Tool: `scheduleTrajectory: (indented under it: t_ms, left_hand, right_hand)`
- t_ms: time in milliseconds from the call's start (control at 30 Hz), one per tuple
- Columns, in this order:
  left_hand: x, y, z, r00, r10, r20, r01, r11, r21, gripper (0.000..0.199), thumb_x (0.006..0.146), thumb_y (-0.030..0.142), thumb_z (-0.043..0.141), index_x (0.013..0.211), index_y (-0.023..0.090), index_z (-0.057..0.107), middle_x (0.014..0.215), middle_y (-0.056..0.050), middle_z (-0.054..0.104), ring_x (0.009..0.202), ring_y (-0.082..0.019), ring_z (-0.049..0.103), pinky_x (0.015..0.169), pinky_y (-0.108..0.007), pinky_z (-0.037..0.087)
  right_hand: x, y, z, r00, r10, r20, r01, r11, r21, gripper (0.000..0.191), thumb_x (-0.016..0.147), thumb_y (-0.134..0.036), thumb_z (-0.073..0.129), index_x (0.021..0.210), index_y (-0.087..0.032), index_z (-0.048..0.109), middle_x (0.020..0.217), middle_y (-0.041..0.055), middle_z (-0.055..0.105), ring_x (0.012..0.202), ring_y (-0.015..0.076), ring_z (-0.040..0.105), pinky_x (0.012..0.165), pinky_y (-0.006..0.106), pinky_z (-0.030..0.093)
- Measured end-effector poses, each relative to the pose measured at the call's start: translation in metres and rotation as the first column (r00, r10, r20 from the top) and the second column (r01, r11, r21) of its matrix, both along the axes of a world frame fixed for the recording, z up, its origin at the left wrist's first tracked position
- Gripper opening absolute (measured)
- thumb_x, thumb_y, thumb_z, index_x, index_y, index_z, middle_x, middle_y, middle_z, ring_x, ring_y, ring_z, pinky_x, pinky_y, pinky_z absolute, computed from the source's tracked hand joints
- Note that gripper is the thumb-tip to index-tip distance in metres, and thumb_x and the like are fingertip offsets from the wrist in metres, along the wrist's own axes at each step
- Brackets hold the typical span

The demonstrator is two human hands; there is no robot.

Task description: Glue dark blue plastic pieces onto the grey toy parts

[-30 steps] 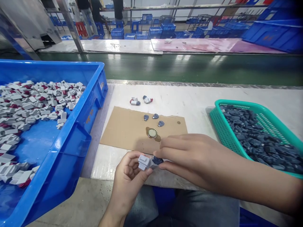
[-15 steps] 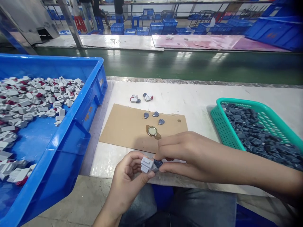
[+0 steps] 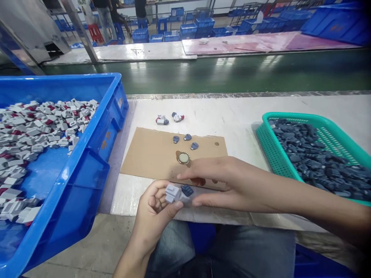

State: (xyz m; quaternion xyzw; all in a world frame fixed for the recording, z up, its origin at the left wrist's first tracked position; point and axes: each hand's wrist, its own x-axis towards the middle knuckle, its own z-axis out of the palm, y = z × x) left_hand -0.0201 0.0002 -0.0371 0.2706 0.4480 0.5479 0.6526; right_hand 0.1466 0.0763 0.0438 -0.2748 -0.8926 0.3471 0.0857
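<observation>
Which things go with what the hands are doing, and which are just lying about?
Seem part of it:
grey block in left hand
dark piece at its end
blue bin
green basket
cardboard
round cap

Probably just around:
red stool
blue crate upper right

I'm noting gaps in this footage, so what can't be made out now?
Head view:
- Underside of the gray piece: hidden by the left hand.
- Left end of the blue bin: cut off by the edge.
- Right end of the green basket: cut off too.
- Contents of the round metal cap: too small.
</observation>
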Motion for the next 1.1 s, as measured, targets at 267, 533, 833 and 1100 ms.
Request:
scheduleTrajectory:
  t_ms: [267, 533, 833, 1100]
  left_hand:
    - [-0.015, 0.003, -0.005, 0.981, -0.017, 0.196, 0.024, 0.999, -0.035, 0.026, 0.062, 0.027, 0.074, 0.083, 0.019, 0.063, 0.076, 0.0, 0.067, 0.069, -0.012, 0.062, 0.07, -0.023, 0.05]
    - [-0.021, 0.002, -0.006, 0.897, -0.028, 0.442, 0.047, 0.998, -0.032, 0.022, 0.066, 0.024, 0.072, 0.087, 0.02, 0.066, 0.077, 0.0, 0.068, 0.073, -0.01, 0.063, 0.069, -0.018, 0.05]
    - [-0.002, -0.009, -0.006, 0.767, 0.013, 0.642, 0.089, 0.988, -0.126, 0.019, 0.068, 0.027, 0.07, 0.083, 0.017, 0.07, 0.075, -0.001, 0.071, 0.078, -0.01, 0.063, 0.074, -0.016, 0.049]
    - [0.014, -0.01, -0.003, 0.739, 0.027, 0.673, 0.101, 0.984, -0.15, 0.017, 0.072, 0.028, 0.066, 0.084, 0.016, 0.069, 0.076, -0.002, 0.069, 0.078, -0.01, 0.061, 0.079, -0.019, 0.047]
  right_hand:
    - [0.003, -0.004, 0.001, 0.998, -0.038, -0.053, 0.044, 0.993, 0.108, 0.028, 0.085, -0.028, 0.051, 0.111, -0.018, 0.055, 0.102, 0.005, 0.061, 0.089, 0.0141, 0.058, 0.073, 0.023, 0.047]
    - [-0.028, -0.023, -0.03, 0.974, -0.075, -0.215, 0.156, 0.906, 0.393, 0.052, 0.075, -0.036, 0.065, 0.117, -0.011, 0.046, 0.111, 0.0108, 0.056, 0.101, 0.0195, 0.052, 0.084, 0.032, 0.044]
    - [-0.038, -0.029, -0.046, 0.891, -0.145, -0.431, 0.324, 0.867, 0.378, 0.045, 0.072, -0.036, 0.068, 0.107, -0.013, 0.05, 0.101, 0.0092, 0.06, 0.097, 0.02, 0.054, 0.086, 0.031, 0.043]
    - [-0.028, -0.03, -0.048, 0.864, -0.212, -0.457, 0.355, 0.9, 0.252, 0.052, 0.067, -0.036, 0.072, 0.108, -0.017, 0.048, 0.104, 0.0071, 0.057, 0.1, 0.0206, 0.052, 0.085, 0.031, 0.044]
